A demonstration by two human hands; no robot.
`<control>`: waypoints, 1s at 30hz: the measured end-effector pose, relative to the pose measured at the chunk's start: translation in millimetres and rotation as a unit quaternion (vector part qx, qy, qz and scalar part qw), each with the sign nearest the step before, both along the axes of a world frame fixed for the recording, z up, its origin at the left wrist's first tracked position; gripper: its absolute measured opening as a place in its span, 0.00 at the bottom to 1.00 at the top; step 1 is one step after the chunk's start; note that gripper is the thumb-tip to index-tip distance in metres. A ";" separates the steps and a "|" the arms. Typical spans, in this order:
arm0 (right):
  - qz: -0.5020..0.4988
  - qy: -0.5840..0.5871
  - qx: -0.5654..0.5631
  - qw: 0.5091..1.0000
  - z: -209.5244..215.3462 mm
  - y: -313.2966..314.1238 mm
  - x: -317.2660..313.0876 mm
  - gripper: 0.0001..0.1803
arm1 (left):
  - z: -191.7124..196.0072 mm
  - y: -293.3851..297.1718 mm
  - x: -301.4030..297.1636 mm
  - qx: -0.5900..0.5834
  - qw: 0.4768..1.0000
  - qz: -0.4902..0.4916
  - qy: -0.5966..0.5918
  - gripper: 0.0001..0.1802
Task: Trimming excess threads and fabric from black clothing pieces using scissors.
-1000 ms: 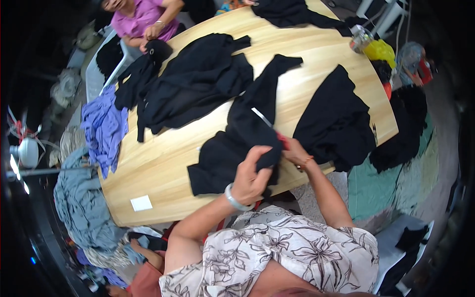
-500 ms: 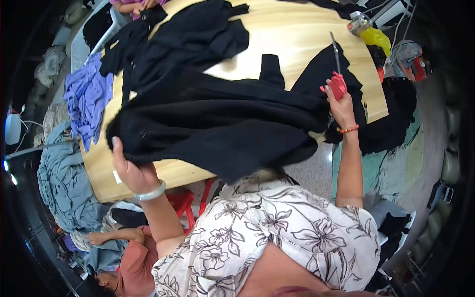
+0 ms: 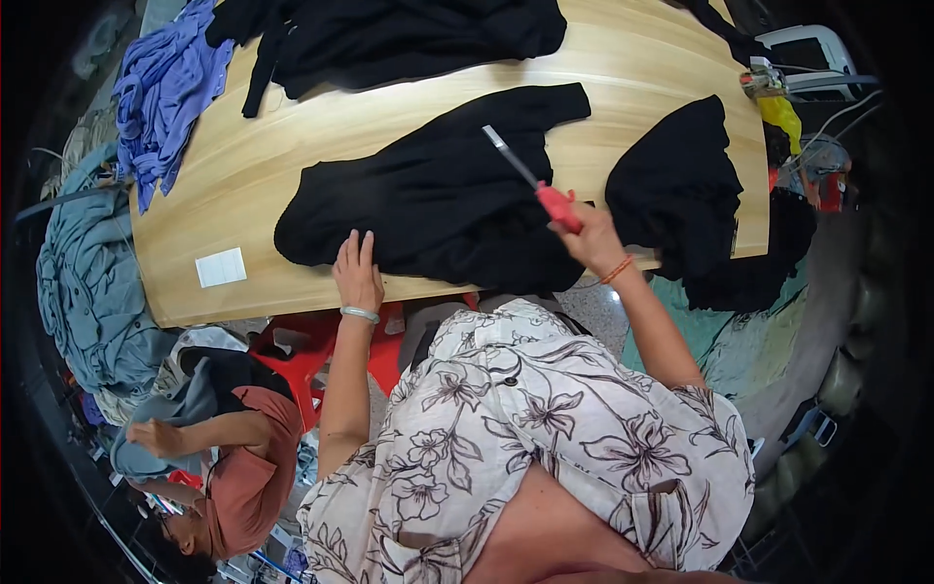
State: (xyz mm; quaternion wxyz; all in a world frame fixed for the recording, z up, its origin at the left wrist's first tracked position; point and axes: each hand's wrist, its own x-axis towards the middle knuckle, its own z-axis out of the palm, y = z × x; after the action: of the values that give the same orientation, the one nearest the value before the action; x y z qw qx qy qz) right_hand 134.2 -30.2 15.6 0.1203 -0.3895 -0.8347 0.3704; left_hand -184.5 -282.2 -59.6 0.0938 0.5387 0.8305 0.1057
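Note:
A black knit garment (image 3: 428, 195) lies spread along the near side of the wooden table, its ribbed edge toward the left. My left hand (image 3: 359, 275) rests flat on its near edge, fingers stretched out. In my right hand (image 3: 592, 238) is a red-handled tool (image 3: 558, 206) with a long slim metal blade, held over the garment's right part. The blade points away and to the left; its exact kind is unclear. To the right of that hand lies another black knit piece (image 3: 676, 180).
More black garments (image 3: 418, 39) lie across the table's far side. Purple clothing (image 3: 170, 92) hangs over its left edge, near a white paper slip (image 3: 221, 268). Blue-grey cloth (image 3: 92, 282) is heaped at left. A co-worker (image 3: 248, 467) sits lower left, near a red stool (image 3: 302, 365).
The black garment, held up and stretched between both hands before, now lies on the table. My left hand has flattened onto it; my right hand has come leftward and nearer with the tool.

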 end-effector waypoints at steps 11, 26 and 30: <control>-0.017 -0.127 0.015 0.992 -58.5 11.0 -43.1 0.16 | 15.0 -4.1 -39.0 -0.073 0.980 -0.185 0.008 0.43; 0.059 -0.099 -0.169 0.979 30.5 43.2 -17.1 0.19 | -0.1 -10.6 -60.8 -0.039 0.965 -0.253 0.054 0.32; 0.044 -0.112 -0.145 0.982 45.2 49.1 -18.2 0.21 | -6.0 -9.9 -59.6 0.038 0.971 -0.233 0.035 0.25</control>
State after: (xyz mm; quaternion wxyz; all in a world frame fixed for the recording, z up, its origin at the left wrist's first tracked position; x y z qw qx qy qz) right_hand 116.1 18.9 60.7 -0.0481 -0.4047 -0.7966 0.4464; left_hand -244.1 -292.1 -65.6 0.0657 0.7242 0.6800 0.0936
